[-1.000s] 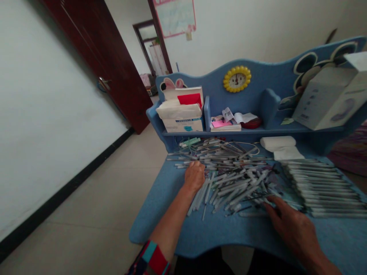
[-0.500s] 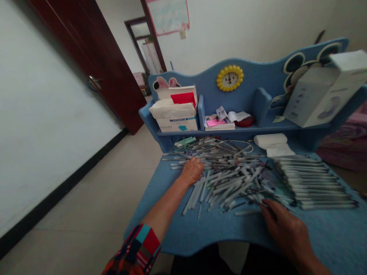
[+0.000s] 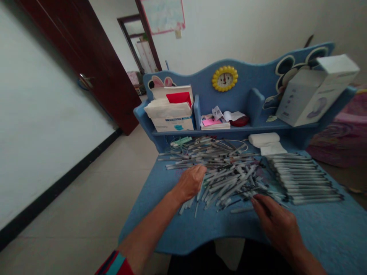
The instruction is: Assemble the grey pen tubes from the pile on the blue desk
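A loose pile of grey and clear pens (image 3: 226, 185) spreads over the middle of the blue desk (image 3: 172, 229). My left hand (image 3: 190, 183) is over the pile's left side, fingers curled together; what they hold, if anything, is hidden. At the pile's lower right edge, my right hand (image 3: 275, 217) has thumb and fingers pinched near the pen ends, and I cannot make out what is between them. To the right lies a neat row of parallel pens (image 3: 309, 179), touched by neither hand.
Behind the pens, a blue shelf (image 3: 237, 128) bears an open mask box (image 3: 174, 124), papers (image 3: 216, 124) and a white carton (image 3: 306, 95). A white paper roll (image 3: 263, 139) lies below it. A yellow flower clock (image 3: 225, 78) is on the backboard.
My left hand has moved slightly down and toward me across the pens, with more forearm showing. My right hand stays by the pile's lower right edge. The whole view has shifted a little.
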Demonstrator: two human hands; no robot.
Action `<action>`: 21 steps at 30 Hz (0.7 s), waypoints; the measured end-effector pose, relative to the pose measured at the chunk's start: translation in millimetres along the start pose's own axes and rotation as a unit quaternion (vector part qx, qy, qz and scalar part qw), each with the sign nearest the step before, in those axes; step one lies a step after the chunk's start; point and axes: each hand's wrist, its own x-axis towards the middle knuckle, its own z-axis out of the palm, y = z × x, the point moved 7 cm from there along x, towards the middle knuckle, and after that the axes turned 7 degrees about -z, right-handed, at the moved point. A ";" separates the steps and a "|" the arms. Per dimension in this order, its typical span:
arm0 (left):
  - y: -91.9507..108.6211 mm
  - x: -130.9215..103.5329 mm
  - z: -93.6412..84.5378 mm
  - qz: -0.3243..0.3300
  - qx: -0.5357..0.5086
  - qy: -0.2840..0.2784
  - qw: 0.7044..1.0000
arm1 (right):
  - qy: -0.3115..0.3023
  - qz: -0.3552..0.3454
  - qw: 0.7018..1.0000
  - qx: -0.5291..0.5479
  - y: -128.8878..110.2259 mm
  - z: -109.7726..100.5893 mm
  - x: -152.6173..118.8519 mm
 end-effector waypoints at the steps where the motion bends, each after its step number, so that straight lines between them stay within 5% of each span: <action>1: 12.1 -6.9 -3.5 0.022 -0.019 0.007 1.000 | -0.010 0.016 1.000 0.023 -5.5 -1.1 6.6; 8: 70.3 -48.2 -8.2 0.097 -0.140 -0.009 0.985 | -0.099 0.095 0.981 0.139 -28.9 10.7 30.0; 13: 79.1 -56.1 -5.8 0.097 -0.159 -0.017 0.982 | -0.147 0.159 0.953 0.214 -20.9 21.7 19.2; 21: 82.7 -58.1 7.2 0.059 -0.204 -0.060 0.975 | -0.203 0.164 0.918 0.297 -18.8 27.2 6.8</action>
